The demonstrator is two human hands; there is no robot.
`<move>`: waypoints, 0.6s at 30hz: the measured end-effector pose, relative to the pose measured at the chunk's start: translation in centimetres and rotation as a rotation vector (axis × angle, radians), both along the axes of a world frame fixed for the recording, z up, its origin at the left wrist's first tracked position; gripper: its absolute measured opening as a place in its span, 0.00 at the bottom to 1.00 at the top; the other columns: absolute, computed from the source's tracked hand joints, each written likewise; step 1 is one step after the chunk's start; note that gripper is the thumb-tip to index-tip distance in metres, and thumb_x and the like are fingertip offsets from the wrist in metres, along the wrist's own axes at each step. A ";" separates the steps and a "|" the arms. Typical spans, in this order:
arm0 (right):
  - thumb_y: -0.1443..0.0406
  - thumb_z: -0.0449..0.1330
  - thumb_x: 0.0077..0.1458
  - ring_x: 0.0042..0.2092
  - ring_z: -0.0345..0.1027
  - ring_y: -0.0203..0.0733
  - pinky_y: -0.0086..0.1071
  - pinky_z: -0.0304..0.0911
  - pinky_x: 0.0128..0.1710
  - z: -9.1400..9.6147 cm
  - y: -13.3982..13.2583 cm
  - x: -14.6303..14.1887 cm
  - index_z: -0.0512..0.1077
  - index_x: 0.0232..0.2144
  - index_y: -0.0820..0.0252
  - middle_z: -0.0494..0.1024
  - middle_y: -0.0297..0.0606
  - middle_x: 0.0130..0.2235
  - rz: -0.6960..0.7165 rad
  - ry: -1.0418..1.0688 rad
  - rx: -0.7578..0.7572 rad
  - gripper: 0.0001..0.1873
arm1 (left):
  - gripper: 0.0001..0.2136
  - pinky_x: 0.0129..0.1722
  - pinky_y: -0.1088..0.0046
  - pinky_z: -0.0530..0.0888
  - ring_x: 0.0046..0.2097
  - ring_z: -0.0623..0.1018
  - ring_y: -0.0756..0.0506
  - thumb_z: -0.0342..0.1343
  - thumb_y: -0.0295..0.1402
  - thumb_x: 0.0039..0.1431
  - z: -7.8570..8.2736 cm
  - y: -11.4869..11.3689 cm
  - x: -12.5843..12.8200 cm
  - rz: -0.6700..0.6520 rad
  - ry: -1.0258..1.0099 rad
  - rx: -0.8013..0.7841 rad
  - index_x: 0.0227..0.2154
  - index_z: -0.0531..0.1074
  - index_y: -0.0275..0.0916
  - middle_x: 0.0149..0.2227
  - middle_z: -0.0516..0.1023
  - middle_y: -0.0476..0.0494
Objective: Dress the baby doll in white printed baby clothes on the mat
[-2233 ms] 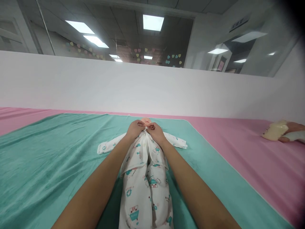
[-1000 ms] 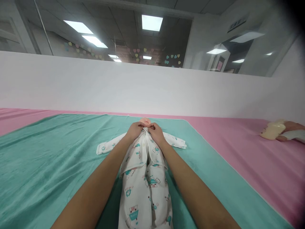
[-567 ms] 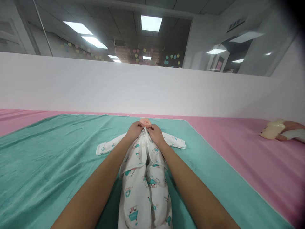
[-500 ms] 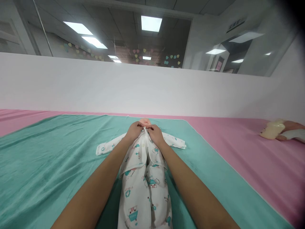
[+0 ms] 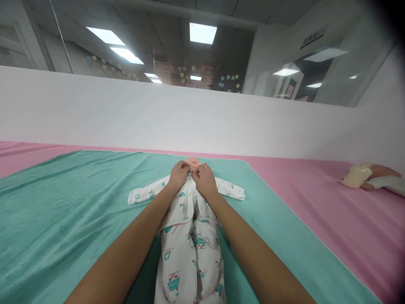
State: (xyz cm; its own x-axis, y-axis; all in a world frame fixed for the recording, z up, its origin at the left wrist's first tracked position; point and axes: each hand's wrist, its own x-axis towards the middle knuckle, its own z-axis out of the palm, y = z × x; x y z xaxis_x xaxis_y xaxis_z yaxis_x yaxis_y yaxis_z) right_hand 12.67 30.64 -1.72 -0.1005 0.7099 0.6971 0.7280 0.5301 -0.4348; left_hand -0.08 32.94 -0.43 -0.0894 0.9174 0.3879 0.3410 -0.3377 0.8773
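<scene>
**Pink bench, green blanket – hands at a doll's collar**

Pink bench (image 5: 316, 198) carries a green blanket (image 5: 79, 198). On it a doll (image 5: 193, 161) in a white printed sleepsuit (image 5: 180, 253) lies face up. Left hand (image 5: 179, 174) and right hand (image 5: 205, 179) meet under its chin – both closed, pinching the sleepsuit's front edges together.

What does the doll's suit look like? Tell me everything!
The suit is white, soft-looking cloth printed with little teal and pink pictures. It lies on the green blanket, sleeves spread sideways, legs toward the camera. Its front looks partly open lower down. The left hand and right hand pinch its neck edges together just below the doll's head.
</scene>
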 end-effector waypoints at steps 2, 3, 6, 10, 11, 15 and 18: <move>0.58 0.49 0.58 0.34 0.59 0.38 0.31 0.52 0.34 0.0 -1.1 0.1 0.57 0.24 0.57 0.65 0.34 0.30 0.004 -0.016 -0.081 0.14 | 0.05 0.36 0.73 0.66 0.33 0.72 0.48 0.50 0.29 0.47 -0.3 -1.0 -0.1 0.019 -0.017 0.012 0.28 0.68 0.38 0.29 0.72 0.49; 0.55 0.49 0.58 0.32 0.59 0.38 0.30 0.51 0.31 0.0 -1.7 0.2 0.57 0.23 0.57 0.65 0.33 0.28 0.011 -0.025 -0.137 0.16 | 0.04 0.35 0.73 0.66 0.33 0.72 0.48 0.50 0.29 0.47 -0.5 -1.6 -0.2 0.024 -0.021 0.014 0.28 0.68 0.39 0.28 0.72 0.50; 0.48 0.51 0.55 0.27 0.56 0.36 0.30 0.45 0.27 0.2 -3.5 0.5 0.56 0.23 0.57 0.65 0.31 0.24 0.036 -0.088 -0.296 0.21 | 0.05 0.32 0.74 0.65 0.31 0.71 0.48 0.51 0.31 0.48 -1.1 -3.5 -0.9 -0.005 -0.029 0.012 0.29 0.69 0.40 0.27 0.71 0.51; 0.51 0.55 0.51 0.24 0.53 0.35 0.30 0.42 0.25 0.6 -4.4 0.8 0.58 0.23 0.57 0.66 0.31 0.23 0.022 -0.142 -0.365 0.18 | 0.07 0.34 0.74 0.65 0.33 0.71 0.48 0.50 0.33 0.51 -1.4 -5.6 -1.7 -0.067 0.009 0.025 0.31 0.71 0.40 0.28 0.72 0.51; 0.53 0.56 0.51 0.24 0.53 0.35 0.30 0.42 0.26 0.6 -4.3 0.9 0.58 0.22 0.57 0.66 0.31 0.23 0.015 -0.139 -0.354 0.16 | 0.08 0.34 0.74 0.65 0.33 0.71 0.47 0.50 0.33 0.51 -1.3 -5.9 -1.7 -0.072 0.044 0.031 0.32 0.72 0.40 0.29 0.73 0.50; 0.57 0.52 0.54 0.25 0.53 0.35 0.29 0.42 0.27 0.2 -4.0 1.0 0.58 0.21 0.57 0.64 0.30 0.22 0.009 -0.102 -0.291 0.14 | 0.09 0.36 0.73 0.65 0.34 0.70 0.47 0.50 0.34 0.53 -1.1 -6.4 -1.6 -0.097 0.180 0.072 0.33 0.73 0.41 0.32 0.73 0.49; 0.58 0.51 0.55 0.26 0.54 0.35 0.29 0.43 0.27 -0.2 -4.1 1.0 0.57 0.21 0.58 0.63 0.29 0.22 0.020 -0.045 -0.252 0.14 | 0.07 0.36 0.73 0.65 0.33 0.69 0.48 0.51 0.35 0.52 -1.1 -6.3 -1.6 -0.110 0.228 0.087 0.32 0.72 0.40 0.31 0.72 0.49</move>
